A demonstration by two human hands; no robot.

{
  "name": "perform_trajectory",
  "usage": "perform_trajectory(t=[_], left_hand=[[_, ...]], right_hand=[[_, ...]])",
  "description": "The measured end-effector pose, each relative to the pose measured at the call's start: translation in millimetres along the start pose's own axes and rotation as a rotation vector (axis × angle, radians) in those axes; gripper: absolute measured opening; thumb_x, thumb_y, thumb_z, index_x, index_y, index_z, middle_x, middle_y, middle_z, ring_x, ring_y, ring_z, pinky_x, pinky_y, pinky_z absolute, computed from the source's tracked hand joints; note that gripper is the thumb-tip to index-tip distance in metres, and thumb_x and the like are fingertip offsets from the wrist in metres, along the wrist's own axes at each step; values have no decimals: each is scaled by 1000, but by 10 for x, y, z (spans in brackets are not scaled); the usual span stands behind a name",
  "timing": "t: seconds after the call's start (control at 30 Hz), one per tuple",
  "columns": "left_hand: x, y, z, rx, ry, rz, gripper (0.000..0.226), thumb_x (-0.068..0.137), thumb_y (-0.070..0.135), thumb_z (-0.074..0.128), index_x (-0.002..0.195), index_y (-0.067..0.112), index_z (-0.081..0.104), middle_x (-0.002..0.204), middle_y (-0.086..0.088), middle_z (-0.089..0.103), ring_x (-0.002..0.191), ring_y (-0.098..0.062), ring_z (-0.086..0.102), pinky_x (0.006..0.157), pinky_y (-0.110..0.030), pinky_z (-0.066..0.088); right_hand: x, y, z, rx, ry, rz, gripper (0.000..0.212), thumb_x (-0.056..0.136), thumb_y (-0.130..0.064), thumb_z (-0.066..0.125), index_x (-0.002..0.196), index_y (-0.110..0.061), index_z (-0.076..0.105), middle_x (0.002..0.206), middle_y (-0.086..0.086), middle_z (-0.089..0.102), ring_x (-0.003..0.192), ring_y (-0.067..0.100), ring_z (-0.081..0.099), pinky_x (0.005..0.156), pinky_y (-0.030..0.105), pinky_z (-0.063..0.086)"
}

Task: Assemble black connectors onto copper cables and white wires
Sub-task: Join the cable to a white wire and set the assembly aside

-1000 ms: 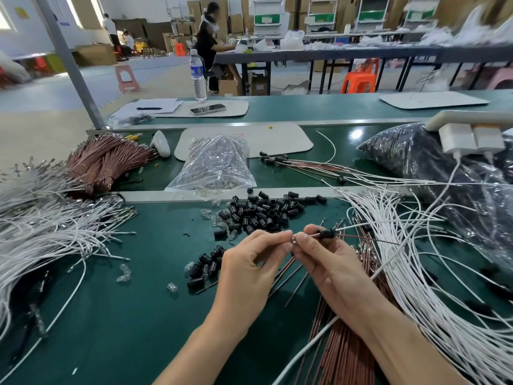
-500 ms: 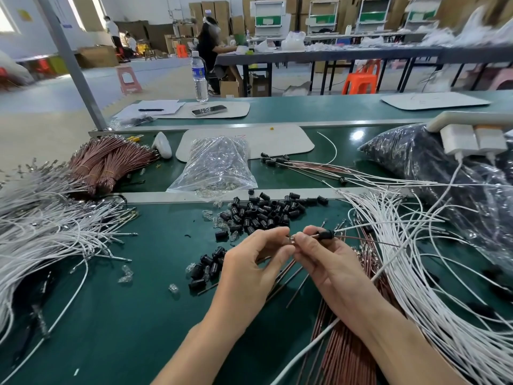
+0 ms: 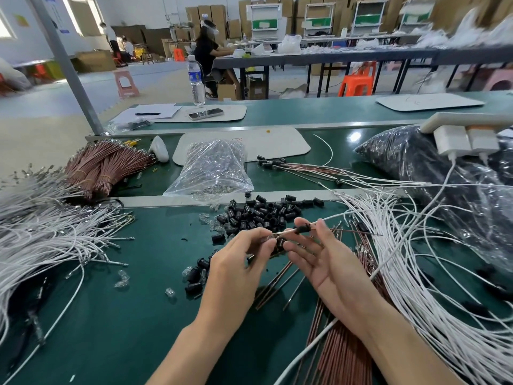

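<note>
1. Hands had parted since the earlier frame. The right hand (image 3: 319,262) had opened out with its palm turned up, where before both hands met fingertip to fingertip.
2. The left hand (image 3: 241,265) pinched the near end of a thin pale wire (image 3: 329,218) between thumb and forefinger.
3. A small black cylindrical plastic connector (image 3: 303,228) sat threaded on that wire, just beside the right fingertips. Whether the right hand gripped it or only propped it could not be told.
4. Stock: loose black connectors (image 3: 263,215) were heaped just beyond the hands on the dark green bench mat (image 3: 111,315). Copper-coloured cables (image 3: 341,354) lay under the right wrist, and white wires (image 3: 416,273) fanned out to the right.
5. Judged step: seating the connector on the wire end. The next move probably called for the left pinch to hold steady while the right hand slid the connector home along the wire.
</note>
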State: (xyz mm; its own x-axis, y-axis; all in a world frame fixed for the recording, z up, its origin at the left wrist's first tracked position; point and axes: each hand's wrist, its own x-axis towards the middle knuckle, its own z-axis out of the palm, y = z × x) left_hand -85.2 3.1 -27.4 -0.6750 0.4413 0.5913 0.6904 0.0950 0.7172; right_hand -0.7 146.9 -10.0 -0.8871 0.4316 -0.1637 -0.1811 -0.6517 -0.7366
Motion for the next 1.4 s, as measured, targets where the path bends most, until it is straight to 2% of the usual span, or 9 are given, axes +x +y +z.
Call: perform_trajectory(t=[0.13,0.57,0.7,0.8,0.97,1.13,1.2,1.3,1.4], left_hand=[[-9,-6,25,-13,-18,-5,11,97,36,62,107,40,65,98,24,69,92,-1,69,79,-9,48],[-52,-35,70,-49,-5,-25,24,90,10,74,108,26,73,103,22,73,91,1,70,80,-9,50],[-54,-37,76,-102,-3,-96,35,87,4,75,105,35,72,100,25,74,90,2,71,78,-8,50],[-23,-27,53,-75,-32,-87,40,90,7,73,104,44,70,97,24,73,90,0,71,78,-11,51],[17,-28,30,48,-67,-45,26,96,22,67,116,39,62,100,25,68,93,2,66,78,-7,47],[-34,26,57,92,-169,-61,23,101,55,44,112,39,56,98,23,66,89,0,65,73,-12,48],[-37,21,51,131,-170,-86,26,101,58,39,105,38,55,94,20,66,88,0,64,74,-22,50],[-29,23,37,208,-173,-98,26,100,60,31,97,41,48,85,23,64,82,2,61,68,-15,45],[-23,52,52,167,-177,-130,30,100,59,26,92,37,46,92,28,64,80,5,61,65,-11,41]], right_hand=[[4,21,2,-37,-4,3,32,90,-30,59,103,-10,81,103,19,76,84,22,75,67,25,60],[-43,81,9,-207,-175,24,34,94,-35,61,114,-12,77,100,11,74,87,18,70,75,28,59],[-50,95,-12,-270,-189,15,35,92,-39,63,117,-18,76,100,9,74,87,18,71,77,29,58],[-50,88,0,-301,-145,-12,36,85,-40,70,114,-21,77,104,8,76,92,18,72,77,29,58],[-24,95,1,-291,50,-168,26,71,-30,80,95,-21,82,89,5,77,84,13,73,67,23,58],[-85,114,23,-481,-54,-174,11,92,-18,70,96,-24,78,101,7,78,96,21,75,69,24,59],[-107,100,33,-492,-66,-164,11,92,-25,69,97,-25,78,103,7,78,97,22,75,69,26,60],[-112,105,51,-480,-36,-196,16,86,-30,70,97,-24,80,101,7,78,95,21,75,66,24,59],[-100,123,63,-472,-16,-225,16,83,-27,71,94,-22,82,95,7,79,90,21,76,63,22,58]])
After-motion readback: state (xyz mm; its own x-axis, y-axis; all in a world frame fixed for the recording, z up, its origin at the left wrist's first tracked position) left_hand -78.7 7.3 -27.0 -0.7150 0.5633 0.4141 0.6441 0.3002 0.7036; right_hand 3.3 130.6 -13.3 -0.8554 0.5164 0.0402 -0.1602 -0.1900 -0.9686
